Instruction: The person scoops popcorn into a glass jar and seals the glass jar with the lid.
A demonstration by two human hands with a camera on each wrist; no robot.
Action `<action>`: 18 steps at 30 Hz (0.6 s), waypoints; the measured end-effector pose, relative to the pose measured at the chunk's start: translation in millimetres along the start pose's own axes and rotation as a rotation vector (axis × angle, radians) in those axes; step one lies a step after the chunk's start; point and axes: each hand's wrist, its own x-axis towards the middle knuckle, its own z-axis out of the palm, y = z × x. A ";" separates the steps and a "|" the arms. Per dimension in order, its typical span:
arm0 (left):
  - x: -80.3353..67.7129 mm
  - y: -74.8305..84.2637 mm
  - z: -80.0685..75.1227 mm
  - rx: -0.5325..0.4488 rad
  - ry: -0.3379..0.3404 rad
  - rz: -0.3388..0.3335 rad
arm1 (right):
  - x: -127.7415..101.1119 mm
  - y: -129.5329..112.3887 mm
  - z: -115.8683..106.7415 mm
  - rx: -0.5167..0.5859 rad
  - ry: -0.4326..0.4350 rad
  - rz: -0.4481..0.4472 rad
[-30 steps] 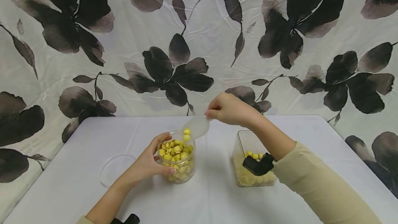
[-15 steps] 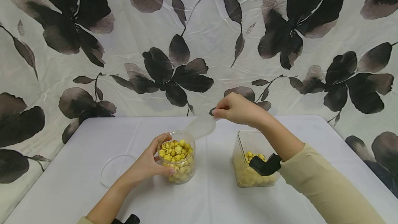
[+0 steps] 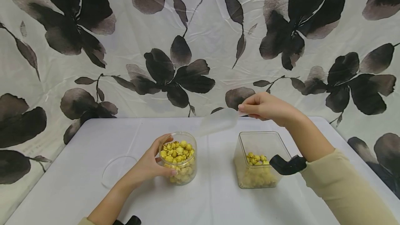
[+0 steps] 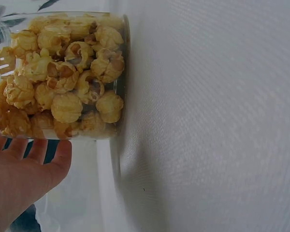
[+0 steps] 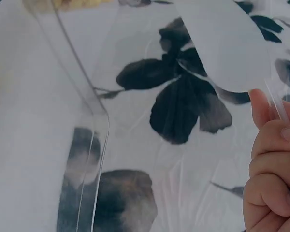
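Note:
My left hand [image 3: 153,162] grips a clear round jar [image 3: 195,169] from its left side, thumb in front and fingers behind. Yellow popcorn [image 3: 177,152] fills much of the jar, which stands upright on the table; its pieces show large in the left wrist view. My right hand [image 3: 265,107] pinches the handle of a translucent white scoop [image 3: 220,121], held above the table between the jar and a square clear container [image 3: 240,162]. No popcorn shows on the scoop. In the right wrist view the curled fingers [image 5: 273,169] hold the thin handle beside the scoop's wide bowl [image 5: 227,43].
The square container, right of the jar, holds more popcorn [image 3: 256,159]; the black wrist camera mount [image 3: 287,165] overlaps its rim. A clear round lid [image 3: 106,173] lies left of the jar. A floral cloth [image 3: 193,27] hangs behind the white table [image 3: 212,204].
The popcorn pieces on the scoop have dropped into the jar. My right hand has moved right with the scoop, away from the jar. The left hand stays on the jar.

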 end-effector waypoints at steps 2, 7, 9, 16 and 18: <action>0.0 0.1 0.1 -0.001 0.001 0.002 | -5.0 4.5 -6.6 0.022 -0.009 -0.008; -0.5 0.2 -0.1 0.000 0.003 0.006 | -17.1 18.0 -21.1 0.052 -0.031 -0.035; -0.3 0.1 -0.1 0.003 0.003 0.003 | -21.7 24.3 -25.6 0.060 -0.027 -0.032; 0.4 -0.7 -0.2 0.010 0.002 -0.002 | -35.8 47.1 -37.5 0.082 -0.006 0.005; 0.1 -0.5 -0.2 0.008 0.001 -0.001 | -39.6 52.4 -40.9 0.093 -0.002 0.013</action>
